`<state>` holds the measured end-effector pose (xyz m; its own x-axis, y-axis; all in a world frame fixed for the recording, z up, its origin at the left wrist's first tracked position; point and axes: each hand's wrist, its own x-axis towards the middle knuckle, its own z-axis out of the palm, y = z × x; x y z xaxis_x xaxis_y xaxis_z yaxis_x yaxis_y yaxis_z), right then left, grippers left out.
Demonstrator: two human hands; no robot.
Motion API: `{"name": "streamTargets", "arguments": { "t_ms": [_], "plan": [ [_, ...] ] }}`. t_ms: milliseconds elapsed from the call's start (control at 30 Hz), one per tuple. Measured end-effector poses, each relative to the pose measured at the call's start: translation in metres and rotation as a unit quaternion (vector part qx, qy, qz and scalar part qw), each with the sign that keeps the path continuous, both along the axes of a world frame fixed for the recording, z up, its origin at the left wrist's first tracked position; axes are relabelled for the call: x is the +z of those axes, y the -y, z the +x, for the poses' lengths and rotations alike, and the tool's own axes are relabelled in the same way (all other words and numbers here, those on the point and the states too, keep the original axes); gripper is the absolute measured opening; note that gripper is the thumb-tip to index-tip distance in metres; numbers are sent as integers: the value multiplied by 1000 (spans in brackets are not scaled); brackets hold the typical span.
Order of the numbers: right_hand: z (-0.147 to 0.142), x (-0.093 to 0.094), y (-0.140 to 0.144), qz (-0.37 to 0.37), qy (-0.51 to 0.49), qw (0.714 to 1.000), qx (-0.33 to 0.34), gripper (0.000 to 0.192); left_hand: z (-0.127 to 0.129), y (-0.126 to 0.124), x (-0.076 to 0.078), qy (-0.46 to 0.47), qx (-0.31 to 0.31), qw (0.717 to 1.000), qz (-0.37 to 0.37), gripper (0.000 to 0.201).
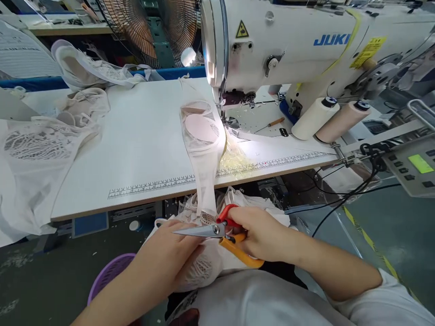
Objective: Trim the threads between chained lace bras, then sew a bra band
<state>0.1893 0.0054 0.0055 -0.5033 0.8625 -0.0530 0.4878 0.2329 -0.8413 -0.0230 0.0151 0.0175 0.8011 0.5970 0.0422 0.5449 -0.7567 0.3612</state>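
My right hand (263, 228) is closed on a pair of scissors (209, 231) with one red and one orange handle loop. Their blades point left and reach over the back of my left hand (170, 249). That hand is closed on a pale bra (204, 267), gathered above my lap; its fingertips are partly hidden by the cloth and blades. From there a pale bra band (205, 181) runs up over the table's front edge. It leads to a bra cup (201, 128) lying beside the needle of the sewing machine (288, 50).
On the white table (142, 136), more bras (37, 154) lie at the left. Two thread cones (314, 118) and a small orange-handled tool (276, 122) are at the right. A fan (149, 27) stands behind. A purple basket (110, 274) sits on the floor, and cables (365, 172) hang at the right.
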Motion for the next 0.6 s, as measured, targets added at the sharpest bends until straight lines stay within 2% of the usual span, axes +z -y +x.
{"name": "streamTargets", "arguments": {
  "t_ms": [67,133,267,333,467,533,600],
  "plan": [
    [7,0,-1,-4,-14,1000,0,23,-15,0,-3,0,-12,999,33,24],
    [12,-1,0,-9,-25,1000,-3,24,-30,0,-6,18,15,999,45,23],
    [17,-6,2,-7,-22,1000,-7,22,-54,0,-6,48,117,992,2,17],
    [18,-7,3,-2,-13,1000,-11,21,-62,-3,-3,54,129,989,-39,15],
    [22,-4,8,-38,-14,999,-23,21,-63,-5,4,60,177,974,-131,15],
    [24,-3,14,-75,-6,997,-25,21,-57,-3,8,69,227,957,-166,19],
    [28,-4,23,-116,6,993,-22,20,-48,-1,11,96,248,943,-199,20]
  ]
}}
